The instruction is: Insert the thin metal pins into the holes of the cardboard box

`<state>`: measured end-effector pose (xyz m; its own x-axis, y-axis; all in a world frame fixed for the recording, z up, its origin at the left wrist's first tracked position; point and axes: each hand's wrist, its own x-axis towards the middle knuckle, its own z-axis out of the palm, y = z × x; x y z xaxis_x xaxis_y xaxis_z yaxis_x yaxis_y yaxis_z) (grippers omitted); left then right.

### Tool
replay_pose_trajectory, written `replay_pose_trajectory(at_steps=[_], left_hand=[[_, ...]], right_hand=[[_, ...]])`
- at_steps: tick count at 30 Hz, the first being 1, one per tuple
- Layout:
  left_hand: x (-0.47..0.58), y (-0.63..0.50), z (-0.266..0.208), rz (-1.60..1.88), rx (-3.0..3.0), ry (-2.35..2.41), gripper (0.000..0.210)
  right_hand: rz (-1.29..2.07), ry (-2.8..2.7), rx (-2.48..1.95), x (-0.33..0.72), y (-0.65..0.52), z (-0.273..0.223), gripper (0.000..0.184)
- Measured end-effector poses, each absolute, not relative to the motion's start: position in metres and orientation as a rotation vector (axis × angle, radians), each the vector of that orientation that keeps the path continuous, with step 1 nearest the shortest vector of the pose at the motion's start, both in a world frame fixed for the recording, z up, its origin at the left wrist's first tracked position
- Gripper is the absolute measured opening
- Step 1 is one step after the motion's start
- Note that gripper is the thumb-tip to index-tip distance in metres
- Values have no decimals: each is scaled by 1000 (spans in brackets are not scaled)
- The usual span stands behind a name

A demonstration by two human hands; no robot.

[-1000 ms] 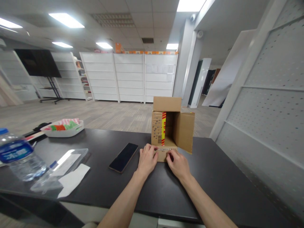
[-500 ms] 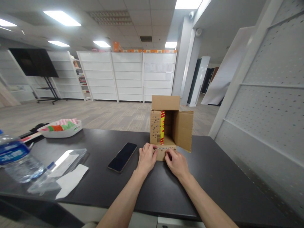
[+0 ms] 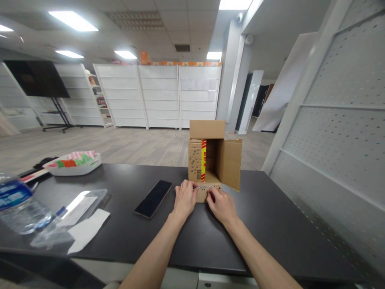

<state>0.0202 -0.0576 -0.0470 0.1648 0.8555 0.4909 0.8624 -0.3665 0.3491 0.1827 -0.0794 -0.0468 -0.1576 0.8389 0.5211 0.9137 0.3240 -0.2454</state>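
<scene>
Two bare hands meet a cardboard box (image 3: 194, 158) standing on a black table (image 3: 279, 241). The left hand (image 3: 185, 197) has its fingertips on the left end of the box's front flap (image 3: 202, 196); thumb and forefinger are near each other, and whether they pinch anything cannot be told. The right hand (image 3: 221, 204) bunches its fingertips together at the flap's right end; anything between them is hidden. The hands are a little apart, with the flap's middle showing between them and a row of small studs (image 3: 209, 187) along it.

Just beyond the hands, the box's open side faces the person, showing plain brown inner walls and floor. Its top flap stands up and its right flap swings outward; yellow-and-red tape (image 3: 203, 160) runs down the left side.

Near the left hand, to its left, lies a phone (image 3: 154, 198). Farther left are white paper (image 3: 88, 232), a clear case (image 3: 100, 197) with a pale sheet in or under it, and a blue-labelled bottle (image 3: 22, 208), its fill unclear. Beyond these, a white basket (image 3: 80, 169) holds pink, green and orange cloth (image 3: 72, 159).
</scene>
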Motion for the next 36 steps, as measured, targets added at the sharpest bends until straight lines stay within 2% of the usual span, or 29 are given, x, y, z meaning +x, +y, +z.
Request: replay_pose_trajectory(at_steps=[9,28,31,36], left_hand=[[21,-59,-46,-1086,-2368,-1709,17],[13,-92,-24,-1641,-2411,-1476,15],[10,-106,-25,-1614,-2509,-1428,14],[4,-131,-33,-1357,-2712,-1392,12]], right_hand=[[-176,-2028,-1545,183,-79,-47,12],[-143,-2022,-1574,183,-78,-47,11],[-157,-2025,-1568,184,-78,-47,11],[-170,-2011,-1557,184,-78,-49,10]])
